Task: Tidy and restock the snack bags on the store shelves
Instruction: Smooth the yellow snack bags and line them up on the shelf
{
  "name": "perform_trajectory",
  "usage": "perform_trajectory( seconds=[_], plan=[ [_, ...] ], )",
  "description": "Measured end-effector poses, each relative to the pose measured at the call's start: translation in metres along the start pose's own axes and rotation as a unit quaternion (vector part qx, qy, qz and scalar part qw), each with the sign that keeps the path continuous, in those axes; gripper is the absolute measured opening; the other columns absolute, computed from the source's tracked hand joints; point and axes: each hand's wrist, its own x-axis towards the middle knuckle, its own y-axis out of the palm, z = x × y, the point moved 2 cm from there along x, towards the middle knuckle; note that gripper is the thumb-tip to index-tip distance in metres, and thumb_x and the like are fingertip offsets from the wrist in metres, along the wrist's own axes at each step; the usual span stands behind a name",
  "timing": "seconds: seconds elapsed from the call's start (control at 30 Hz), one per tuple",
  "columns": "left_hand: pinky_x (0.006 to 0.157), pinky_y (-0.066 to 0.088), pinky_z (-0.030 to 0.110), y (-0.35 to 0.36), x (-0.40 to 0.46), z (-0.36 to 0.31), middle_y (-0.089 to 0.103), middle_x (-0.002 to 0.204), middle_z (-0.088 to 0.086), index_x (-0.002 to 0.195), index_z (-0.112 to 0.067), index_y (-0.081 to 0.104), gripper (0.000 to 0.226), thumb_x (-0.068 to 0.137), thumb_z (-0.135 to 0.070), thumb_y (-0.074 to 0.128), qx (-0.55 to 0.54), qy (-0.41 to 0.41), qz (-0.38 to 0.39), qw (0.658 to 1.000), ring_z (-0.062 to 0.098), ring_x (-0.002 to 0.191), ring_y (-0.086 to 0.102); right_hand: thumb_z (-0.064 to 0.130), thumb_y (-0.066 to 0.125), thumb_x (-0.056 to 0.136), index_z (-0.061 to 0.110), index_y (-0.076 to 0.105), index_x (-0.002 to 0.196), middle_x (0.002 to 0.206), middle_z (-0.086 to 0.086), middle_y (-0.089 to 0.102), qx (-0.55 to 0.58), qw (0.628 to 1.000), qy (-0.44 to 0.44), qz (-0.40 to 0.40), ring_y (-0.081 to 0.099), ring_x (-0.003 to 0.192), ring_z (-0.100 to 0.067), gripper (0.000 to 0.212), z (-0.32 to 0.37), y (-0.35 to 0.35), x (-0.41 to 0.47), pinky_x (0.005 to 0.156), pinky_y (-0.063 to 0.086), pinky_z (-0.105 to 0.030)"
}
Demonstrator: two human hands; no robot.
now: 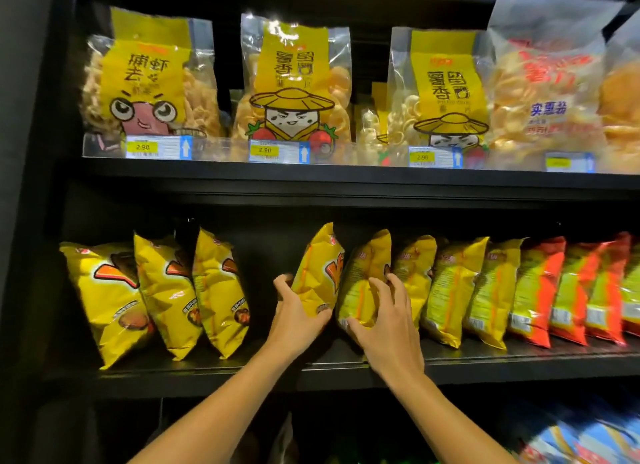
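Hands at the middle shelf (242, 368) of a black store rack. Left hand (298, 316) is clamped on the lower part of a yellow snack bag (320, 266), thumb on the printed face and fingers wrapped behind the bag's left edge; the bag stands upright, tilted to the right, with its bottom lifted clear of or just above the shelf board, which of the two cannot be told. Right hand (384, 320) is closed around the base of the neighbouring yellow bag (363, 276), thumb under its lower corner and fingers spread over its right side; this bag touches the held bag on the left and the next bag in the row on the right.

Toward the left end of the same shelf stand three yellow bags (166, 290), leaning on one another, with a bare gap between them and the held bag. Toward the right end runs a packed row of yellow bags (453, 287), followed by orange-and-yellow bags (568, 287) up to the frame's edge.

Upper shelf (311, 172) carries tall clear bags of crackers (294, 82) with yellow labels, behind a clear front rail bearing price tags (156, 147). Blue packages (571, 443) show on the bottom level, at lower right.
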Motion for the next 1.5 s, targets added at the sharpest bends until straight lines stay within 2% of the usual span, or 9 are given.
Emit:
perform_trajectory(
  seconds=[0.17,0.33,0.4,0.57,0.77,0.93,1.1,1.3,1.5],
  plan=[
    [0.11,0.048,0.045,-0.002,0.004,0.009,0.037,0.148,0.002,0.149,-0.042,-0.002,0.101,0.089,-0.029,0.078,-0.024,0.007,0.077,0.997,0.023,0.134,0.048,0.043,0.079,0.087,0.033,0.036,0.151,0.163,0.01,0.015,0.004,1.0,-0.013,-0.017,0.032,0.146,-0.015,0.078,0.0,-0.002,-0.002,0.092,0.051,-0.031],
    [0.095,0.048,0.031,0.006,0.006,0.005,0.036,0.145,0.008,0.154,-0.016,0.008,0.085,0.097,-0.028,0.07,0.032,0.009,0.03,0.999,0.023,0.13,0.048,0.043,0.079,0.086,0.035,0.037,0.15,0.162,0.01,0.017,0.004,0.999,-0.021,-0.029,0.031,0.141,-0.011,0.077,0.001,-0.001,-0.004,0.09,0.047,-0.026],
    [0.105,0.049,0.038,0.013,0.006,0.004,0.034,0.148,0.011,0.154,-0.013,0.008,0.089,0.095,-0.029,0.072,0.063,0.012,0.059,0.996,0.026,0.133,0.046,0.045,0.079,0.085,0.035,0.036,0.15,0.161,0.01,0.017,0.001,0.999,-0.024,-0.032,0.031,0.139,-0.011,0.078,0.001,0.001,-0.003,0.086,0.047,-0.025],
    [0.124,0.026,0.051,0.02,0.005,0.009,0.003,0.164,0.012,0.158,-0.015,-0.024,0.106,0.099,-0.021,0.064,0.122,0.015,0.15,0.981,0.033,0.156,0.009,0.046,0.08,0.084,0.035,0.036,0.149,0.161,0.009,0.016,-0.001,0.999,-0.022,-0.038,0.033,0.136,-0.013,0.079,0.0,0.003,-0.002,0.084,0.047,-0.024],
    [0.126,0.025,0.049,0.019,0.01,0.014,-0.005,0.169,0.011,0.157,-0.018,-0.028,0.105,0.101,-0.014,0.061,0.125,0.002,0.15,0.981,0.031,0.158,0.005,0.047,0.079,0.085,0.035,0.035,0.15,0.162,0.009,0.014,-0.007,0.999,-0.018,-0.032,0.035,0.136,-0.014,0.08,0.0,0.002,-0.003,0.08,0.044,-0.022],
    [0.121,0.036,0.05,0.014,0.013,0.015,0.015,0.162,0.009,0.156,-0.019,-0.017,0.118,0.088,-0.02,0.08,0.084,-0.013,0.14,0.987,0.03,0.152,0.022,0.049,0.079,0.084,0.035,0.035,0.15,0.162,0.008,0.014,-0.016,0.999,-0.012,-0.026,0.036,0.134,-0.015,0.081,-0.002,0.002,-0.003,0.087,0.046,-0.026],
    [0.128,0.008,0.045,-0.004,-0.011,-0.013,-0.016,0.169,-0.005,0.161,-0.027,-0.014,0.115,0.09,-0.041,0.076,0.084,0.09,0.047,0.991,0.02,0.157,-0.013,0.053,0.08,0.08,0.029,0.041,0.149,0.161,0.002,0.024,-0.025,0.996,-0.021,-0.081,0.036,0.129,-0.019,0.083,-0.002,0.0,-0.005,0.099,0.047,-0.038],
    [0.12,0.034,0.029,-0.101,-0.066,0.014,0.043,0.151,-0.008,0.144,-0.021,0.053,0.048,0.097,-0.025,0.063,0.202,0.332,-0.049,0.92,0.01,0.144,0.035,0.034,0.078,0.086,0.019,0.062,0.122,0.135,-0.002,0.047,0.012,0.987,-0.092,-0.133,0.047,0.123,-0.025,0.042,0.0,-0.006,-0.009,0.1,0.045,-0.045],
    [0.118,0.034,0.041,-0.187,-0.106,0.117,0.052,0.145,-0.004,0.141,-0.018,0.06,0.045,0.105,-0.037,0.041,0.336,0.285,-0.082,0.894,0.022,0.138,0.046,0.01,0.076,0.088,0.013,0.067,0.119,0.125,-0.004,0.057,0.066,0.964,-0.234,-0.109,0.054,0.12,-0.023,0.033,0.06,-0.001,-0.029,0.101,0.045,-0.033]
  ],
)
